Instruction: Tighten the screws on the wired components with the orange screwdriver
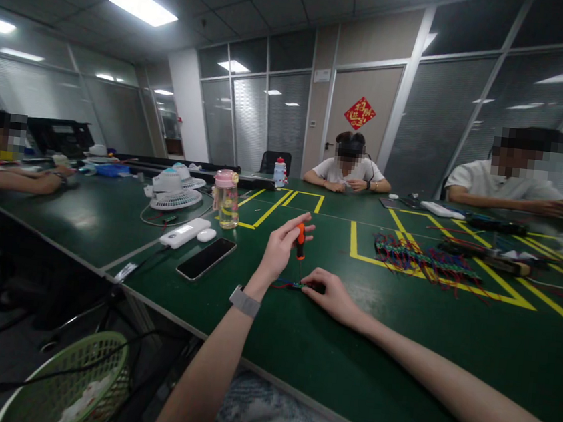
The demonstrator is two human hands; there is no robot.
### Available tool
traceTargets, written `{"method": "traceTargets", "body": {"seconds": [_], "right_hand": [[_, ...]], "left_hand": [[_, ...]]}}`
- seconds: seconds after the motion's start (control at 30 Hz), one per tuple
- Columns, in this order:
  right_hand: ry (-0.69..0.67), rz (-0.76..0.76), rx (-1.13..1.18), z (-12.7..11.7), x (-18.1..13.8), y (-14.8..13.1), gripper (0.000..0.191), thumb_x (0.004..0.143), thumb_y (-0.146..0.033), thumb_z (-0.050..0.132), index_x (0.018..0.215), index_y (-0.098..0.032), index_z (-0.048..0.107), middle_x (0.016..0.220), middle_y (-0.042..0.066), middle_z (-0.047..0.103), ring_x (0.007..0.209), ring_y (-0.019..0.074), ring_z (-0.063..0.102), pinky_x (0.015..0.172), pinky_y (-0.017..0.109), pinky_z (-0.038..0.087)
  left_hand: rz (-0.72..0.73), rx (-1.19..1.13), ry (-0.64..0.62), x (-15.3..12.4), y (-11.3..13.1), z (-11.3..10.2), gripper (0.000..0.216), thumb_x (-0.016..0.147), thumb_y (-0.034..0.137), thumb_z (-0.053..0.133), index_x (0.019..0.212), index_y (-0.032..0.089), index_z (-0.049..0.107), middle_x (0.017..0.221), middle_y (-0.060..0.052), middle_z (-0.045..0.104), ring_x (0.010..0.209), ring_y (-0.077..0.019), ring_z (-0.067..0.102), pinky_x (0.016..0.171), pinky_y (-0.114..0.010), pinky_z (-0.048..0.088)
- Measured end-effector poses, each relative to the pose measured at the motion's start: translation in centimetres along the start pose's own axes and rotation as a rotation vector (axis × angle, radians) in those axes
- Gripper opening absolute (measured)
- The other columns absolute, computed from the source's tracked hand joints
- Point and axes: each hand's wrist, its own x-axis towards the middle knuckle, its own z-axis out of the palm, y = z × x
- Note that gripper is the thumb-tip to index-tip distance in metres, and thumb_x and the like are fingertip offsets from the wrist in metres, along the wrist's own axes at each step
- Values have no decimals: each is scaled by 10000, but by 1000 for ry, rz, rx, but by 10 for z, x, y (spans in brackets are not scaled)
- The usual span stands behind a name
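Note:
My left hand (pixel 282 243) grips a screwdriver (pixel 300 241) with an orange and black handle, held upright. Its thin shaft points down at a small green circuit board (pixel 296 286) lying on the green table (pixel 189 319). Whether the tip touches the board or a part on it is too small to tell. Red and blue wires run off the board's left side. With thumb and fingertips, my right hand (pixel 328 290) pinches the board's right end against the tabletop. A grey-banded watch (pixel 245 301) is on my left wrist.
Left of my hands lie a phone (pixel 206 259), a white power strip (pixel 185 233) and a pink-lidded bottle (pixel 226 198). Fan parts (pixel 176 196) stand behind. A row of wired boards (pixel 427 260) lies right. Several people sit around the table. A green basket (pixel 115 361) stands below the edge.

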Motion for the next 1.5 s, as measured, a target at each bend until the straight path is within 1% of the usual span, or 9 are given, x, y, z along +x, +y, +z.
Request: {"method": "traceTargets", "body": {"seconds": [0.2, 0.37, 0.57, 0.67, 0.87, 1.07, 1.27, 1.4, 1.5], "right_hand": [[2, -4, -1, 1, 0, 1, 150, 791, -222, 590, 883, -168, 696, 817, 44, 596, 724, 143, 557, 673, 277, 462], [2, 2, -5, -1, 0, -3, 142, 788, -219, 596, 875, -173, 698, 808, 41, 597, 724, 146, 558, 669, 278, 457], [4, 4, -4, -2, 0, -5, 142, 789, -215, 594, 874, -171, 700, 805, 39, 595, 717, 143, 554, 663, 274, 453], [2, 1, -7, -2, -1, -5, 145, 791, -213, 593, 878, -167, 700, 805, 42, 592, 717, 142, 552, 663, 274, 450], [3, 5, -5, -1, 0, -4, 135, 788, -202, 593, 869, -171, 696, 808, 40, 597, 721, 142, 553, 665, 274, 453], [5, 6, 9, -2, 0, -4, 137, 788, -208, 594, 871, -169, 696, 814, 44, 602, 721, 144, 560, 670, 277, 462], [-2, 9, -2, -2, 0, -3, 149, 791, -216, 592, 879, -164, 699, 817, 49, 598, 727, 149, 560, 666, 277, 459], [1, 2, 7, -1, 0, -2, 147, 792, -220, 591, 878, -167, 698, 826, 48, 601, 726, 146, 561, 672, 277, 464], [4, 2, 8, -1, 0, -2, 150, 792, -215, 589, 878, -160, 698, 825, 51, 601, 721, 147, 561, 665, 275, 462]], "left_hand": [[40, 179, 98, -1, 2, -1, 292, 777, 290, 639, 1050, 189, 666, 994, -64, 653, 861, -153, 623, 775, -267, 508], [17, 55, 22, 0, -1, -2, 305, 866, 304, 503, 1126, 216, 636, 1198, -81, 588, 1033, -191, 590, 848, -303, 500], [6, 121, 47, -1, 1, -1, 321, 804, 312, 609, 1099, 193, 642, 983, -64, 658, 835, -149, 625, 780, -286, 506], [67, 229, 101, -1, 1, -3, 247, 810, 309, 598, 1013, 198, 683, 1034, -63, 638, 931, -157, 596, 821, -264, 481], [-55, -20, -4, 0, -2, 0, 350, 865, 316, 492, 1181, 204, 594, 1130, -89, 615, 923, -184, 618, 774, -317, 527], [62, 241, 92, -1, 1, -2, 247, 808, 310, 594, 1015, 208, 683, 1025, -56, 612, 915, -150, 589, 798, -253, 494], [-27, -7, 1, -1, -3, 0, 334, 863, 313, 507, 1172, 224, 594, 1142, -81, 599, 960, -188, 610, 793, -328, 524], [39, 190, 60, -2, 0, 0, 293, 786, 307, 630, 1058, 201, 657, 959, -52, 614, 832, -140, 599, 738, -259, 505], [92, 291, 102, -1, 3, -2, 227, 806, 310, 604, 990, 208, 693, 1036, -60, 594, 934, -151, 582, 785, -240, 484]]}}
